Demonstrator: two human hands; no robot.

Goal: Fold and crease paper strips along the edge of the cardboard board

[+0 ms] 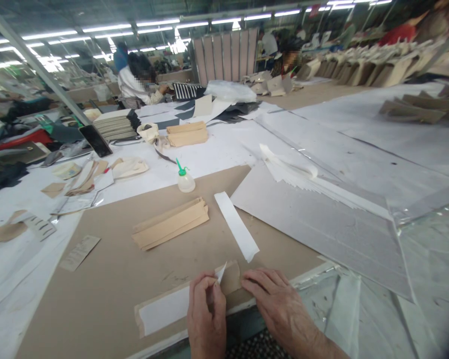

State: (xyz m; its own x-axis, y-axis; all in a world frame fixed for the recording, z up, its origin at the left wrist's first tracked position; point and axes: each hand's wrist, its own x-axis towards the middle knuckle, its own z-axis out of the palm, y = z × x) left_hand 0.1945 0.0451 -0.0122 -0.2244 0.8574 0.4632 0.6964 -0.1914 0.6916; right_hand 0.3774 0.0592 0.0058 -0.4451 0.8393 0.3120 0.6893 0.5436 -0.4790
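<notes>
A tan strip (230,277) lies along the near edge of a brown board (108,279), with a white paper backing (164,309) on top of it. My left hand (205,314) pinches the lifted corner of that white backing. My right hand (280,304) lies flat beside it, fingertips pressing the tan strip's right end. A loose white strip (236,232) lies just beyond, and a stack of tan strips (171,229) sits further left. A small glue bottle with a green tip (185,179) stands behind them.
Grey sheets (322,219) with fanned white strips (295,174) cover the right side. Tan pieces, paper scraps and stacked material (115,125) lie at the left and back. Other people (138,80) work at far tables. Clear plastic (426,269) lies at the near right.
</notes>
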